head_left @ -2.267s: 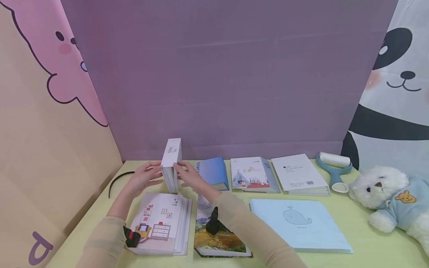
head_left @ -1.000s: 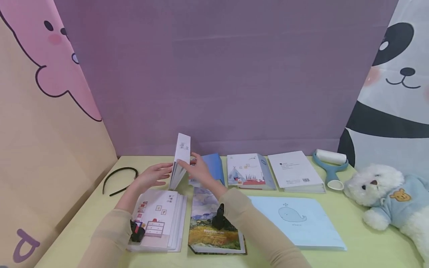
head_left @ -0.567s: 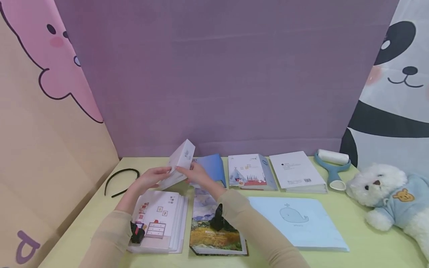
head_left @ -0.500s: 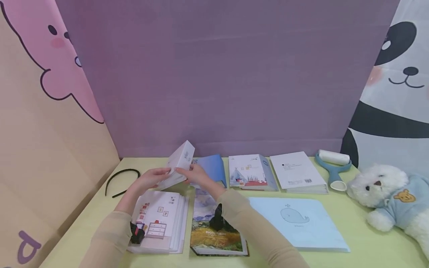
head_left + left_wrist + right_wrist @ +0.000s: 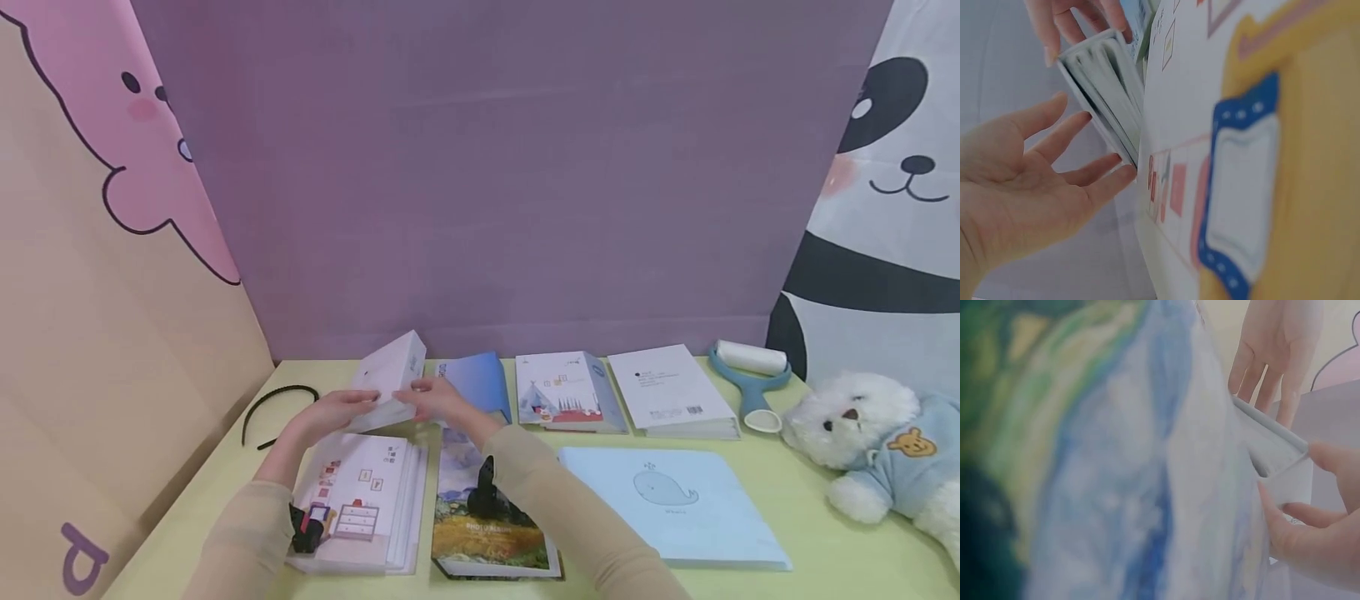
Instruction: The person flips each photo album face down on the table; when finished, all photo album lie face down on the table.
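Note:
A thick white photo album, its spine toward the right, leans low over the back left of the table. My right hand pinches its near right corner by the spine; in the right wrist view the thumb lies on one side of the corner and the fingers on the other. My left hand has its fingers extended, with the tips touching the album's left side. The left wrist view shows pages inside the album's covers. Just in front lies a pale album with a furniture drawing.
A landscape-painted photo album lies below my right forearm. Behind are a blue album, a tent-print album and a white album. A whale folder, lint roller, teddy bear and black headband surround them.
The white album has tipped from standing upright to lying leftward and lower, its cover now facing up. Both hands have come down with it. The other albums stay in place.

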{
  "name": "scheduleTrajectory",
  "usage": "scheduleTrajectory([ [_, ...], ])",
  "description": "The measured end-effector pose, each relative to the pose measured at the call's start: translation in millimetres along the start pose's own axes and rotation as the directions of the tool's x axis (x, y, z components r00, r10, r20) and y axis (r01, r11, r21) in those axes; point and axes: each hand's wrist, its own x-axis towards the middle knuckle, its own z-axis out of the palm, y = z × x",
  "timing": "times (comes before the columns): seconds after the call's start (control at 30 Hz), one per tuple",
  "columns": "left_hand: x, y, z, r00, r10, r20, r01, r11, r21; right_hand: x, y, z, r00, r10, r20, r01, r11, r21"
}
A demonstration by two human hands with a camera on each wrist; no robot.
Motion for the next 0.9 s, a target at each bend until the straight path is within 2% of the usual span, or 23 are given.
scheduleTrajectory([
  [0.27,-1.9,-4.7,2.7,0.999,-0.029,0.015,0.029,0.999,0.013,1.0,8.6,5.0,0.995,0.038,0.095,-0.038,0.999,-0.007],
  [0.5,-0.7,-4.7,4.2,0.997,-0.065,0.050,0.063,0.997,0.034,0.5,5.3,9.1,0.982,0.060,0.177,-0.070,0.996,0.053],
  [0.67,-3.1,-2.4,3.0,0.997,-0.078,0.027,0.076,0.994,0.078,-1.8,1.5,10.9,0.988,0.022,0.154,-0.033,0.997,0.071],
  [0.9,-6.8,1.3,2.5,0.996,-0.090,0.003,0.089,0.983,0.164,-6.6,-5.2,13.1,0.992,-0.023,0.122,0.026,0.999,-0.019],
])
